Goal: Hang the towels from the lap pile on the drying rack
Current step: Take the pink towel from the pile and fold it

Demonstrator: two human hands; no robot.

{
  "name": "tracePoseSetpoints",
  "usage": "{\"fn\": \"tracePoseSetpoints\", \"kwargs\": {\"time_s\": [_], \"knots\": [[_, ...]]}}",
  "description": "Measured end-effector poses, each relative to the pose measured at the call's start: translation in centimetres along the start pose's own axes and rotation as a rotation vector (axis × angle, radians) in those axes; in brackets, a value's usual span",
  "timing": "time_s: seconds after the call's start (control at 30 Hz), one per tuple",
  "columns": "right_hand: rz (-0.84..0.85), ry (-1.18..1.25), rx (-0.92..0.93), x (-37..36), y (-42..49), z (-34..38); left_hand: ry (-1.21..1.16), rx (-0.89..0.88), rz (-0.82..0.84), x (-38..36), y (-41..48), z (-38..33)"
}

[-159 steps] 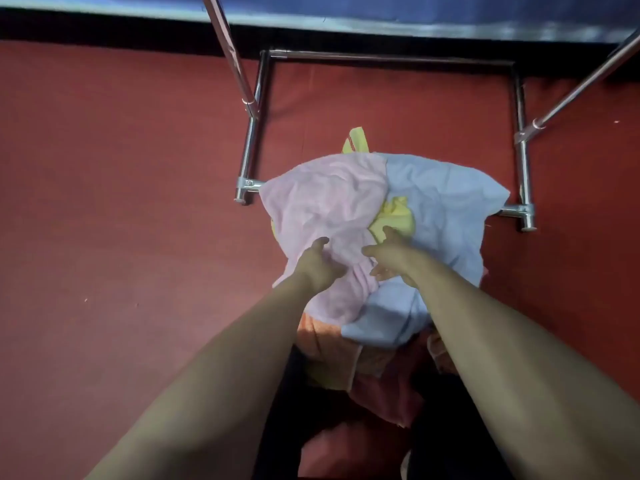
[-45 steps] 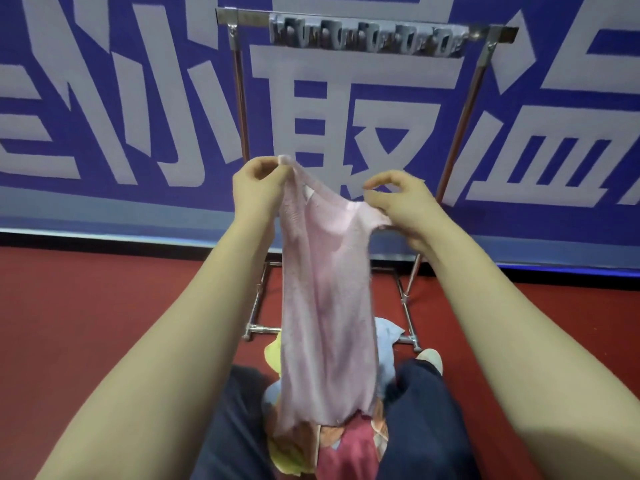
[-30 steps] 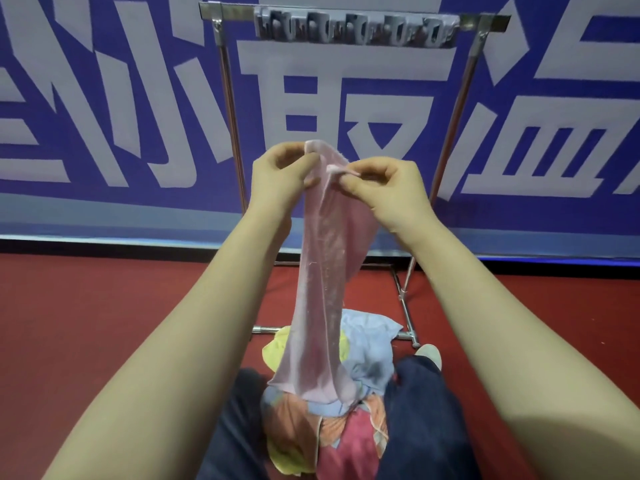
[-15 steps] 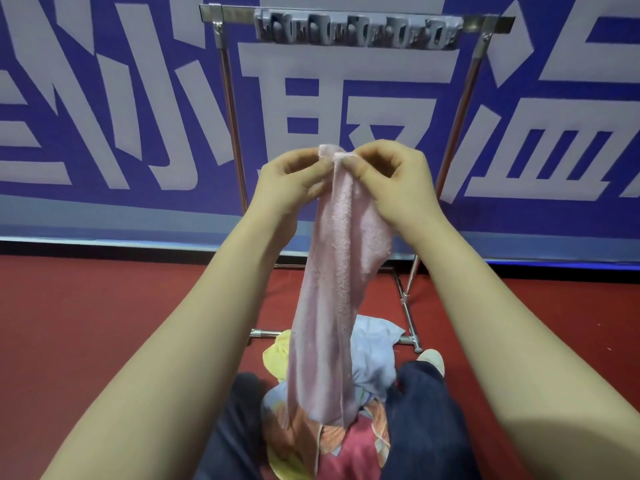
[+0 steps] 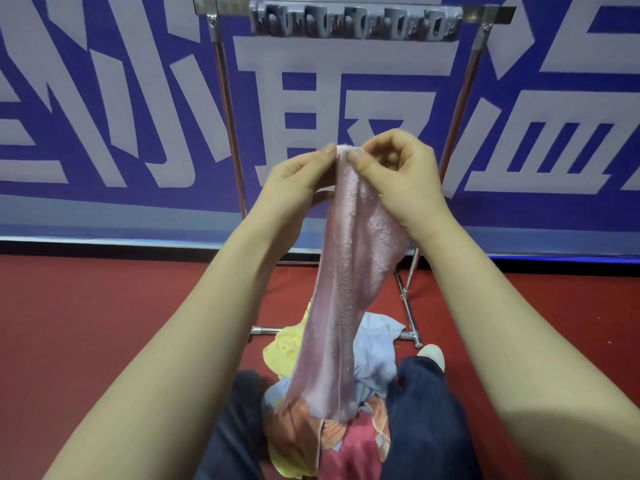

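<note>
A seated person held a pink towel [image 5: 349, 289] up in front of them. The left hand [image 5: 298, 183] and right hand [image 5: 401, 174] met at its top edge, almost touching, each pinching the cloth between thumb and fingers. The towel hung in a narrow, bunched strip, its lower end reaching the lap pile [image 5: 375, 362] of yellow, pale blue, orange and red cloth between dark trousers [image 5: 426, 410]. Beyond the hands stood the metal drying rack [image 5: 228, 116], with a row of grey clips [image 5: 353, 26] along its top bar. Behind it hung a blue banner [image 5: 104, 116] with large white characters, above a red floor [image 5: 104, 323].
</note>
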State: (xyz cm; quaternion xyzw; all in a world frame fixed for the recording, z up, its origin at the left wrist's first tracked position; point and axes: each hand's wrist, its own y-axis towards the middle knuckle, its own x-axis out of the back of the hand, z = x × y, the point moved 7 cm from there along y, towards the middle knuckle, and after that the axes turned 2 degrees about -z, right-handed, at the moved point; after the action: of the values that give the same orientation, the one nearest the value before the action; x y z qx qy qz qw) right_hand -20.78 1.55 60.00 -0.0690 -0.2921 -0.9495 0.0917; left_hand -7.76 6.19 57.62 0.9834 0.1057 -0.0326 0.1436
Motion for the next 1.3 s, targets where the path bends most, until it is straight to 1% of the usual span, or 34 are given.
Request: {"fn": "tracePoseSetpoints", "kwargs": {"time_s": [0.1,0.2,0.27,0.37,0.47,0.57,0.7,0.77,0.83,0.97,1.03,1.07,1.13,1.17,1.3], "knots": [[0.008,0.04,-0.022,0.1,0.0,0.2,0.027,-0.024,0.001,-0.2,-0.1,-0.2],[0.045,0.078,-0.049,-0.1,-0.1,0.4,0.002,-0.064,-0.028,0.0,0.0,-0.3],[0.06,0.131,-0.113,0.0,-0.1,0.0,-0.049,-0.072,-0.026,0.3,0.0,-0.2],[0.139,0.228,-0.203,0.1,-0.1,-0.9,-0.114,-0.052,-0.007,0.4,-0.1,-0.1],[0.138,0.119,-0.205,0.7,0.0,-2.0,-0.165,-0.043,-0.088,1.2,-0.1,-0.2],[0.152,-0.007,-0.282,1.1,-0.3,-4.1,-0.195,-0.04,-0.169,2.5,0.1,-0.4],[0.209,-0.131,-0.341,1.0,-0.8,-6.4,-0.106,-0.027,-0.178,2.7,0.4,0.1],[0.213,-0.17,-0.312,0.9,-0.8,-7.0,-0.101,-0.02,-0.186,2.7,0.5,0.4],[0.177,-0.204,-0.22,1.0,-0.6,-7.3,-0.109,-0.018,-0.227,3.2,0.6,0.7],[0.049,-0.255,-0.043,2.1,-0.5,-7.0,-0.103,0.018,-0.393,5.4,0.9,1.7],[0.059,-0.293,-0.044,2.2,-0.4,-7.3,-0.117,0.038,-0.457,6.3,0.9,2.1],[0.098,-0.283,-0.075,2.1,-0.4,-7.6,-0.11,0.037,-0.462,6.5,0.9,2.2],[0.185,-0.174,-0.155,1.7,-0.6,-8.1,-0.08,0.023,-0.438,6.5,1.0,2.1],[0.193,-0.108,-0.19,1.7,-0.7,-8.1,-0.071,0.018,-0.429,6.4,0.9,2.0],[0.043,0.136,-0.302,2.5,-0.6,-8.5,-0.066,0.008,-0.456,6.2,0.7,2.0]]}}
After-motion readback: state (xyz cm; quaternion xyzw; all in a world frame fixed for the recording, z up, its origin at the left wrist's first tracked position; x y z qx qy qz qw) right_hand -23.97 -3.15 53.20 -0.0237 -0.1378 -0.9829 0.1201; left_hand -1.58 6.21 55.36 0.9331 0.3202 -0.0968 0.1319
